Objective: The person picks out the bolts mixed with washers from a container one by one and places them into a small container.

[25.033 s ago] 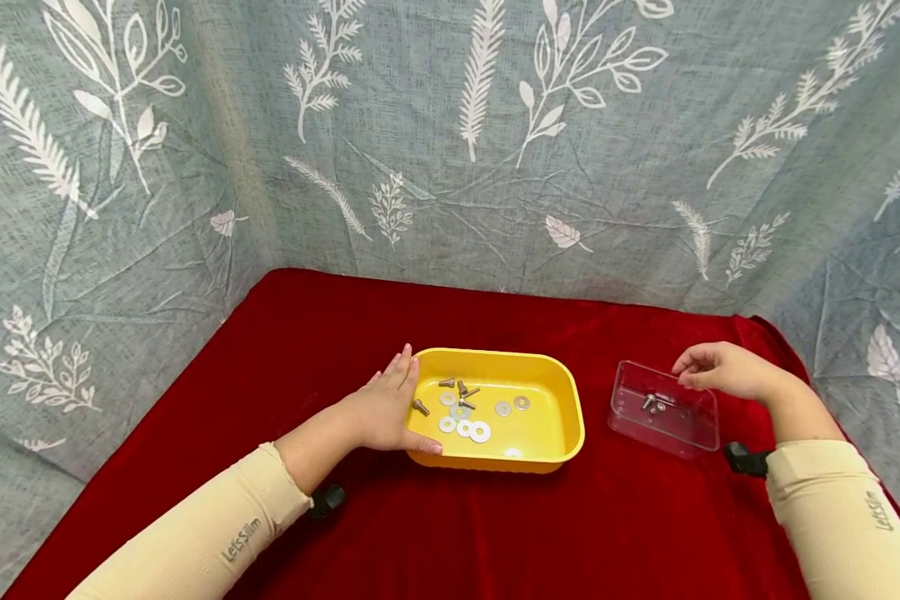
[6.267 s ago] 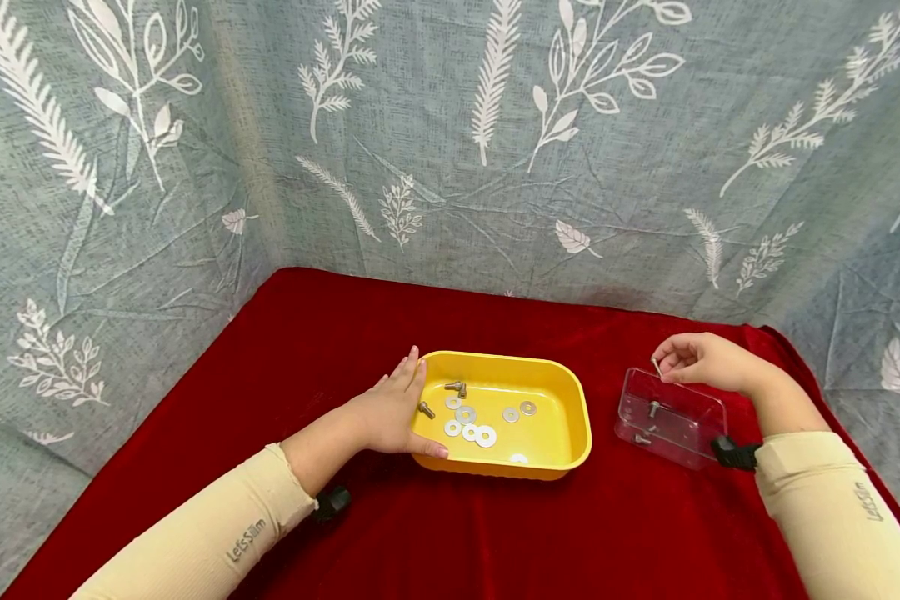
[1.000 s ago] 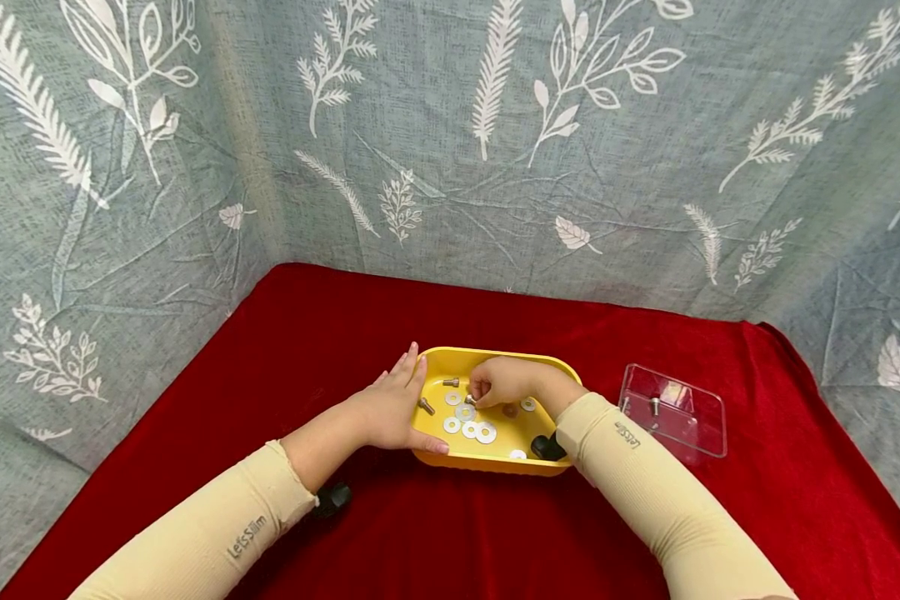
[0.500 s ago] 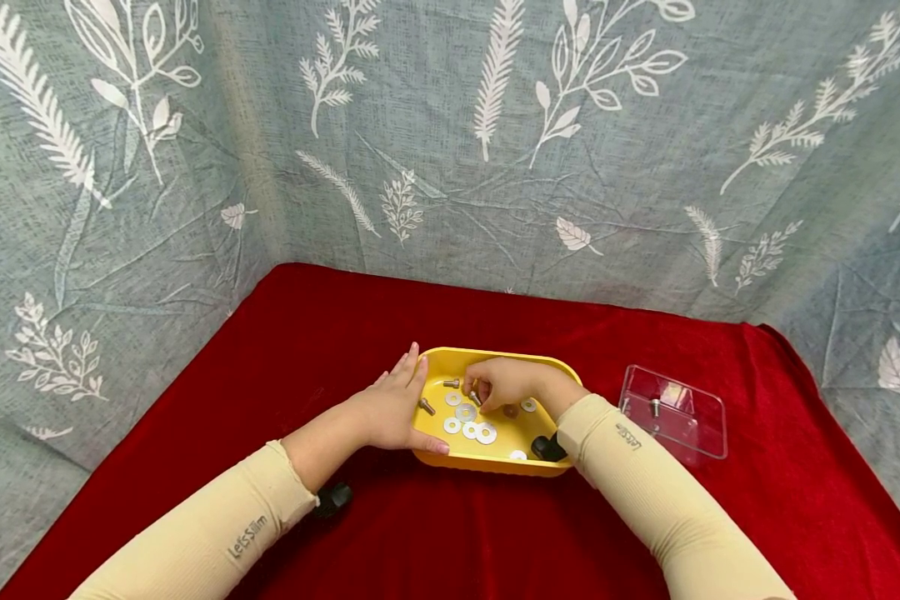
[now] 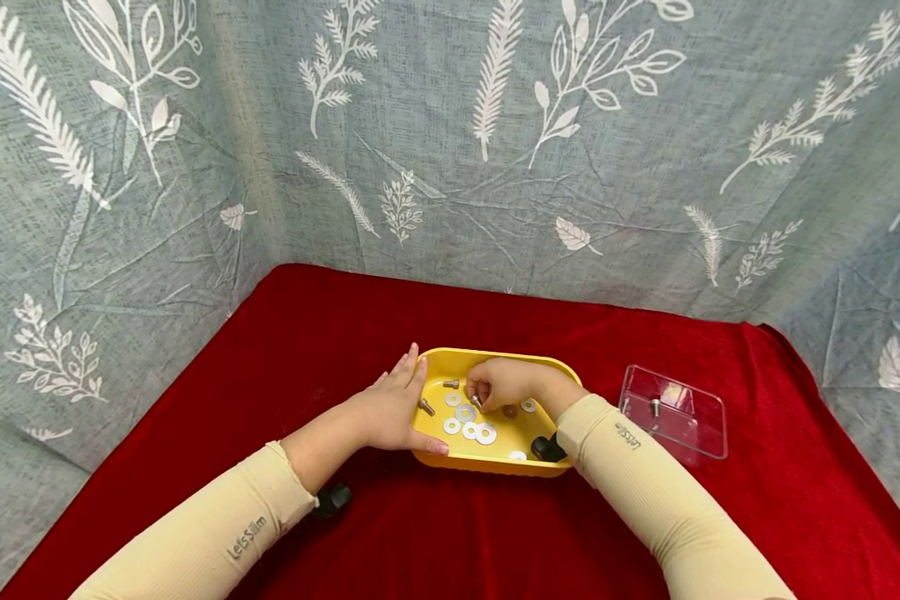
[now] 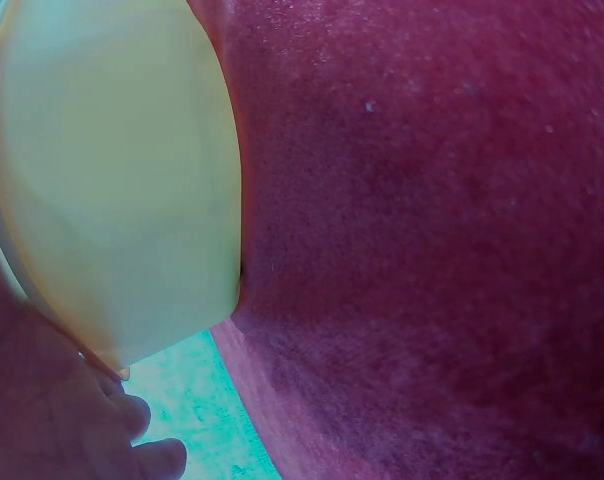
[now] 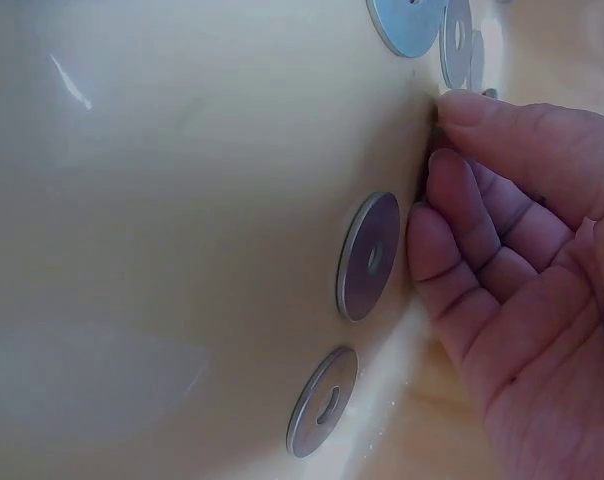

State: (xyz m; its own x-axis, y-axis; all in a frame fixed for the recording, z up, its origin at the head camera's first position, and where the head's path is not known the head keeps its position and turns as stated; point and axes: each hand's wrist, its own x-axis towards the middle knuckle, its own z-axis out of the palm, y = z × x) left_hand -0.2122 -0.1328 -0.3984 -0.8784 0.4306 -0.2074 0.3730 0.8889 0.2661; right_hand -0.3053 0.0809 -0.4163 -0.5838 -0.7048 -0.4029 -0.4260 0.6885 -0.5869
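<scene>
One small metal bolt (image 5: 476, 402) is in the yellow tub (image 5: 495, 465), at the tips of the R hand (image 5: 508, 382). It's prob. light for its size, hard & stiff, won't break, but smooth, so it may slip or roll. Best spot to hold, I'd guess: thumb + finger round the middle, or by the fat head. The washers (image 5: 486, 433) lie flat close by; they look thin & slick, prob. harder to pick up.

R hand pinches the bolt btwn thumb & fingers, tips down, other fingers curled in; bolt is mostly hid in the wrist view. R arm comes in over the tub's right side.

L hand (image 5: 390, 414) isn't gripping: fingers are straight & spread along the tub's left end, thumb on the near rim. L arm reaches up from the lower left.

Clear box (image 5: 723, 429) w/ more bits is on the red cloth (image 5: 330, 333), right of the tub.
</scene>
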